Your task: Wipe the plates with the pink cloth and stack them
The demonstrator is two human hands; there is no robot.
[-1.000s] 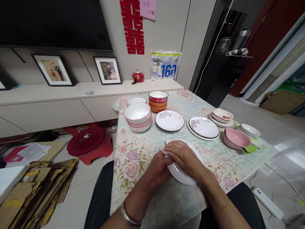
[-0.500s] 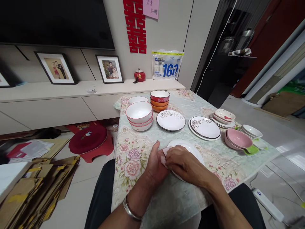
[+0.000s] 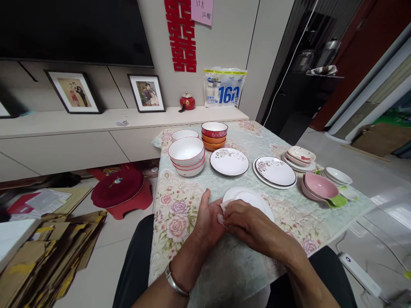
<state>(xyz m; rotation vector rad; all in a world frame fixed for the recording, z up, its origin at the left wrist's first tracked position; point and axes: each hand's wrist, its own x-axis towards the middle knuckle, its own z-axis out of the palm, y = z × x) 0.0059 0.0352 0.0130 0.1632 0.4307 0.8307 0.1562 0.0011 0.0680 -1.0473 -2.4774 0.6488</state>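
Over the near part of the table, my right hand (image 3: pixel 245 223) pinches a crumpled white tissue (image 3: pixel 221 217) against the palm of my left hand (image 3: pixel 207 222). My left hand is turned palm up, thumb stretched out, holding nothing; its other fingers are partly covered by the right hand. A silver bracelet (image 3: pixel 175 281) circles my left wrist. Just beyond both hands lies a plain white plate (image 3: pixel 263 205), partly covered by my right hand. Past it, a plate with a dark floral pattern (image 3: pixel 229 163) rests on the tablecloth.
White bowls with red rims (image 3: pixel 186 152) and orange and red bowls (image 3: pixel 214 136) are stacked at back left. Rightward are more floral plates (image 3: pixel 278 173), pink bowls (image 3: pixel 321 188) and small white bowls (image 3: pixel 337 175). A red stool (image 3: pixel 118 192) and flattened cardboard (image 3: pixel 61 244) stand left of the table.
My right hand and the tissue have shifted only slightly against my left palm. A little more of the white plate shows now. The dishes are where they were.
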